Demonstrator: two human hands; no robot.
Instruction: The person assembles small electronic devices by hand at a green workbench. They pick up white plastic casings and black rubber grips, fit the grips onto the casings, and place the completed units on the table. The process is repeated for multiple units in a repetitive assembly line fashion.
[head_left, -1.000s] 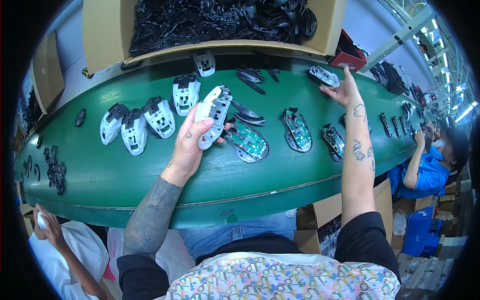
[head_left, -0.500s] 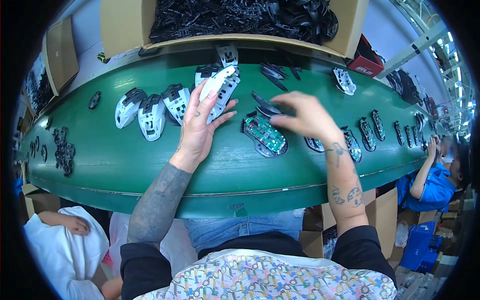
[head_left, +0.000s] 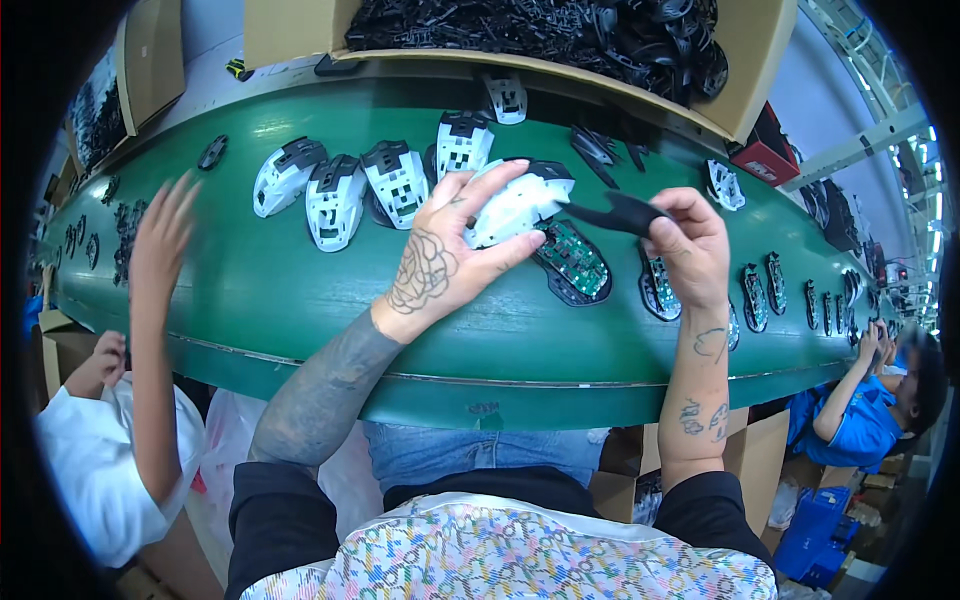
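My left hand [head_left: 438, 240] grips a white computer mouse shell [head_left: 518, 208], thumb along its near edge and fingers over the far one. Pinched between the thumb and fingers of my right hand [head_left: 695, 248] is a thin, curved black plastic piece [head_left: 622, 213]. Its pointed end comes close to the shell's right end; whether they touch I cannot tell. Partly under the shell lies a black mouse base with a green circuit board [head_left: 575, 262]. Several white-and-black shells [head_left: 335, 212] lie to the left, and loose black curved pieces [head_left: 594, 150] lie beyond my hands.
A cardboard box [head_left: 765, 65] full of black plastic parts stands at the far side of the green conveyor belt [head_left: 480, 340]. More circuit-board bases [head_left: 754, 298] lie to the right. A co-worker's arm [head_left: 155, 300] reaches over the belt at left; a person in blue [head_left: 850, 420] works at right.
My right hand has picked up the black curved piece and raised it toward the shell. My left hand has turned the shell and shifted right. A co-worker's arm has come in at left.
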